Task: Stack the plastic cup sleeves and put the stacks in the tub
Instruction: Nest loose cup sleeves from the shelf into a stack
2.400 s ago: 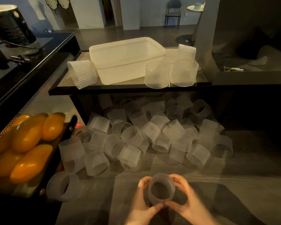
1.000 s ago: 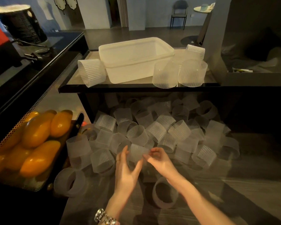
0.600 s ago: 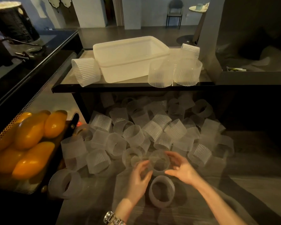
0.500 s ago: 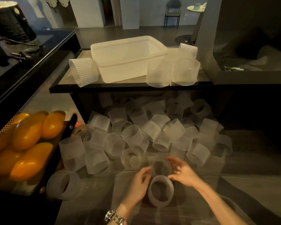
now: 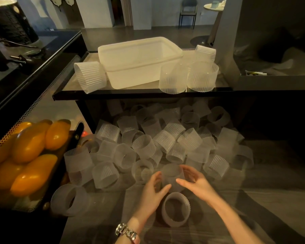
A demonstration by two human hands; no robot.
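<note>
**Both hands cup one sleeve above the standing stack**

Head view: my left hand (image 5: 152,192) and right hand (image 5: 195,180) face each other palm to palm low in the picture, at about 6 o'clock from the heap. Between them sits a clear cup sleeve (image 5: 172,176), blurred. The fingers of both hands are only gently bent and lie along its sides; I see no tight pinch, so I read both as relaxed, pressing the sleeve from either side. A metal bracelet (image 5: 126,232) sits on my left wrist.

Just below the held sleeve, at its 6 o'clock, a stack of sleeves (image 5: 176,209) stands upright on the grey counter (image 5: 253,199), its opening facing up. I cannot tell whether the held sleeve touches it.

At 12 o'clock from the hands lies the loose heap of ribbed sleeves (image 5: 165,141), tumbled in all directions and reaching back under the shelf. One single sleeve (image 5: 69,201) lies on its side at 9 o'clock from the stack, apart from the heap.

Above the heap, the dark shelf (image 5: 113,95) carries the white tub (image 5: 139,62). At the tub's 9 o'clock a sleeve stack (image 5: 90,76) lies tilted on its side, touching the tub wall. At its 3 o'clock stand three more upright stacks (image 5: 188,74), close together.

At 9 o'clock from the heap a perforated tray (image 5: 12,131) holds orange mangoes (image 5: 30,145).
</note>
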